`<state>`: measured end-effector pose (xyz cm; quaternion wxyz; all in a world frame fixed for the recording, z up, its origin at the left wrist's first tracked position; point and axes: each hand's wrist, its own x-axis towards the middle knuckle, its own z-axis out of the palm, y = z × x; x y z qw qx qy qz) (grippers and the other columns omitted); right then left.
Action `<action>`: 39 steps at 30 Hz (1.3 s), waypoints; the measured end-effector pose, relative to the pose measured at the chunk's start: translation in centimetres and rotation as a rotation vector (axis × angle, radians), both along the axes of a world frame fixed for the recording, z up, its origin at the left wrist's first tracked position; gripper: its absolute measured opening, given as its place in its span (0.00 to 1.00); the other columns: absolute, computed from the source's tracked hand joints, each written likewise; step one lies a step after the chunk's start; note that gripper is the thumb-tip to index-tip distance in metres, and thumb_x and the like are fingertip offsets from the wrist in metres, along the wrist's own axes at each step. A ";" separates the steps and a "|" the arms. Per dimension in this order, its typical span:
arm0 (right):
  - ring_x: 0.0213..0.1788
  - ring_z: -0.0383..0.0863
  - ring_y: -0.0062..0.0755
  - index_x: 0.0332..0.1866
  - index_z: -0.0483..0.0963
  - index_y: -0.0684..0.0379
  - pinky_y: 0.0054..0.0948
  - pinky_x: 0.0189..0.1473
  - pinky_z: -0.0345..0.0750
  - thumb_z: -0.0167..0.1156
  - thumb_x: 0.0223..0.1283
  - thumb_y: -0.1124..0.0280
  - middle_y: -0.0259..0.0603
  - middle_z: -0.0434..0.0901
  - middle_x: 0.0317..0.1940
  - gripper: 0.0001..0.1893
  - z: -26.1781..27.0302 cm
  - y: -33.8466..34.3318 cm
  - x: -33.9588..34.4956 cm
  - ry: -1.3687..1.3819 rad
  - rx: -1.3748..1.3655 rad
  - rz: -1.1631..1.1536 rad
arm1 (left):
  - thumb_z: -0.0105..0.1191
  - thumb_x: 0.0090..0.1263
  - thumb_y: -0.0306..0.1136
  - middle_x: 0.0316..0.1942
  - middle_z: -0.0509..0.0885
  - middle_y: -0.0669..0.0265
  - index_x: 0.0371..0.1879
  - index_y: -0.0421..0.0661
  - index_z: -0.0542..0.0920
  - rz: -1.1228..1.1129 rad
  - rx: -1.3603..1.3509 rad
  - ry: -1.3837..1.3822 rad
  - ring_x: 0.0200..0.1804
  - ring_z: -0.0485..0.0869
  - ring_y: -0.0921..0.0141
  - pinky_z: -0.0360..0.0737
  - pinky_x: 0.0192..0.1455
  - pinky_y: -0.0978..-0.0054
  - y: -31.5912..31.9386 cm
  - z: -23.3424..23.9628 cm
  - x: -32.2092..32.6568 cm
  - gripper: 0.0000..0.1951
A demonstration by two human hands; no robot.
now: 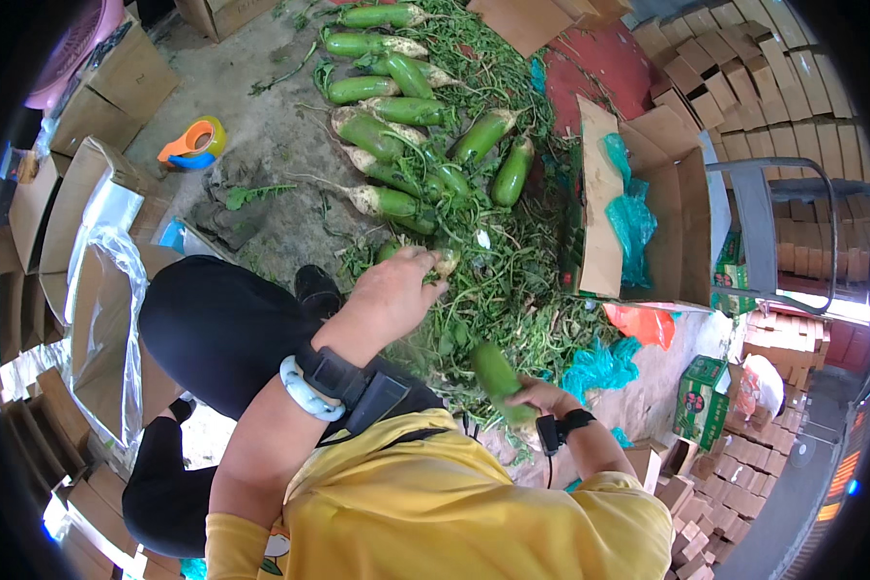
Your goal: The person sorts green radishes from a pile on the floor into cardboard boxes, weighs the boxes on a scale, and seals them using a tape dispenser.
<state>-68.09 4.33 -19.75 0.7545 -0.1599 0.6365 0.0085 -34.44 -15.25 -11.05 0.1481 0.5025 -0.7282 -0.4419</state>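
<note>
My left hand (399,290) rests at the near end of the radish pile, its fingers around the pale tip of a green radish (446,257); whether it grips firmly I cannot tell. In my right hand (544,395), lower right, is another green radish (494,370), held by its lower part over the leaves. Several green radishes with whitish root ends, such as one (388,203) near my left hand, lie on the concrete floor and greens. Two more radishes (513,172) lie to the right of the pile. Cut leaves and stems (507,312) spread beneath and between my hands.
An open cardboard box (685,217) with teal plastic stands at right, beside a metal-framed chair (830,217). A tape dispenser (197,141) lies upper left. Open cartons (80,210) with clear plastic stand at left. Teal plastic (602,370) and a green printed box (703,402) are lower right.
</note>
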 end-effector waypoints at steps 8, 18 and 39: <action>0.52 0.75 0.40 0.63 0.60 0.59 0.42 0.59 0.70 0.69 0.43 0.63 0.41 0.74 0.51 0.39 5.5 -12.8 4.3 -0.427 -0.438 -0.526 | 0.52 0.60 0.31 0.35 0.83 0.54 0.56 0.52 0.75 0.108 -0.075 0.011 0.41 0.82 0.58 0.72 0.54 0.56 -0.3 1.3 1.0 0.21; 0.50 0.77 0.41 0.60 0.63 0.66 0.39 0.52 0.77 0.69 0.44 0.54 0.48 0.75 0.50 0.39 16.8 -27.1 17.8 -0.482 -0.943 -0.178 | 0.55 0.59 0.33 0.53 0.75 0.62 0.50 0.46 0.77 0.227 -0.366 -0.005 0.61 0.69 0.58 0.64 0.62 0.56 3.5 11.1 12.9 0.19; 0.60 0.67 0.32 0.66 0.54 0.64 0.28 0.63 0.63 0.69 0.34 0.76 0.46 0.70 0.56 0.47 15.4 -24.0 62.9 -0.874 -1.072 1.426 | 0.68 0.43 0.32 0.70 0.53 0.53 0.60 0.48 0.70 1.035 -0.069 -0.684 0.69 0.52 0.46 0.65 0.64 0.50 19.3 5.9 39.0 0.38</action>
